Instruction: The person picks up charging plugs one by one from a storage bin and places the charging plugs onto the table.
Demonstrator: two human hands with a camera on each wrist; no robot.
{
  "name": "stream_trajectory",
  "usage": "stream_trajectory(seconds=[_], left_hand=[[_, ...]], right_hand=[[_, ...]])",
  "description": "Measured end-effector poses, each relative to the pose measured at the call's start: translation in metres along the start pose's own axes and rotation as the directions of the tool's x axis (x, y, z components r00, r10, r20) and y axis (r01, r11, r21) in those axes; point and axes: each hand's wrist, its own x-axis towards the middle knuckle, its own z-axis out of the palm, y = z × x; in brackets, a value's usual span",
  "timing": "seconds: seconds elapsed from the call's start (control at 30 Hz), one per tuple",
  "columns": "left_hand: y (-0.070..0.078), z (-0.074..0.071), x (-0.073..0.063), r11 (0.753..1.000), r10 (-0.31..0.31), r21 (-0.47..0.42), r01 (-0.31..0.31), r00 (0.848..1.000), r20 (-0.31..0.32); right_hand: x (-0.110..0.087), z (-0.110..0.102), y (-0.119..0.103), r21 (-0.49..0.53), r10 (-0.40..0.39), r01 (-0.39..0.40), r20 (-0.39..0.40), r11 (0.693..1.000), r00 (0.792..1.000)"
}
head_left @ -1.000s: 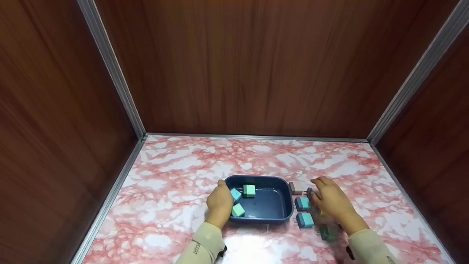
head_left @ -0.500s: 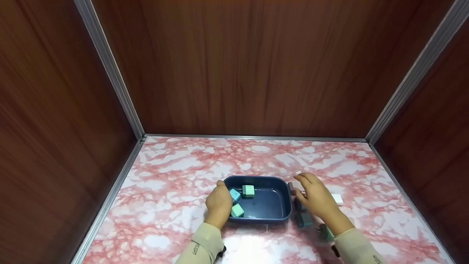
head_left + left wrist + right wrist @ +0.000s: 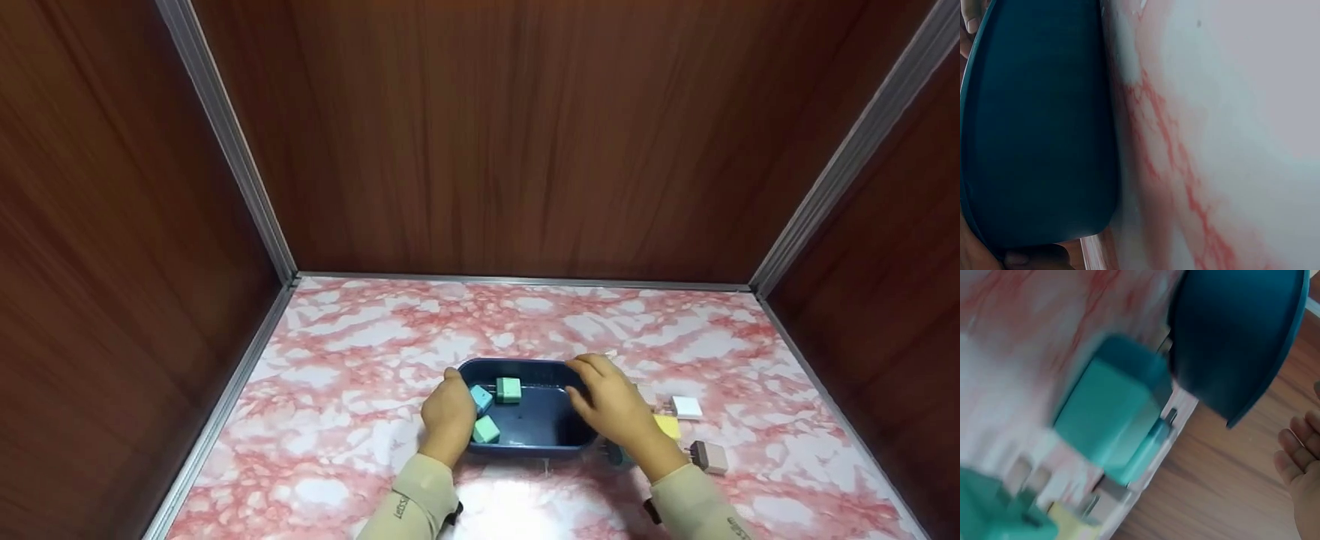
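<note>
My left hand (image 3: 448, 412) grips the left end of a dark blue plastic box (image 3: 529, 451), fingers hidden behind its wall. Two green plug chargers (image 3: 508, 390) and a blue charger (image 3: 481, 399) lie in the box's left part. My right hand (image 3: 615, 405) reaches over the right end of the box, thumb apart from the fingers and nothing seen between them. In the right wrist view that hand's fingers (image 3: 1300, 441) are loosely bent beyond the box rim. Just outside the box's right wall lies a turquoise charger (image 3: 1107, 408), mostly behind my right hand in the head view.
More chargers lie right of the box: a yellow one (image 3: 667, 427), a white one (image 3: 686, 407) and a brown-and-pink one (image 3: 709, 457). The red-and-white marbled table (image 3: 360, 360) is enclosed by wood-grain panels (image 3: 480, 150) with metal corner strips.
My right hand has moved left from above the loose chargers to the box's right end, uncovering the white, yellow and brown-and-pink chargers. My left hand and the box have stayed in place.
</note>
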Motion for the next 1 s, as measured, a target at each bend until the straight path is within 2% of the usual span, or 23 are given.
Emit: stream_trajectory(seconds=[0.33, 0.77, 1.0], left_hand=[[0.001, -0.002, 0.0, 1.0, 0.018, -0.007, -0.018, 1.0, 0.005], [0.002, -0.001, -0.001, 1.0, -0.013, 0.003, 0.014, 1.0, -0.01], [0.001, -0.001, -0.001, 1.0, -0.001, -0.016, 0.001, 1.0, 0.012]], right_hand=[[0.009, 0.01, -0.02, 0.007, 0.051, -0.052, 0.112, 0.999, 0.992], [0.024, 0.029, -0.039, 0.023, -0.022, 0.018, 0.187, 1.0, 0.982], [0.031, 0.039, -0.047, 0.02, -0.041, 0.038, 0.258, 0.999, 0.965]])
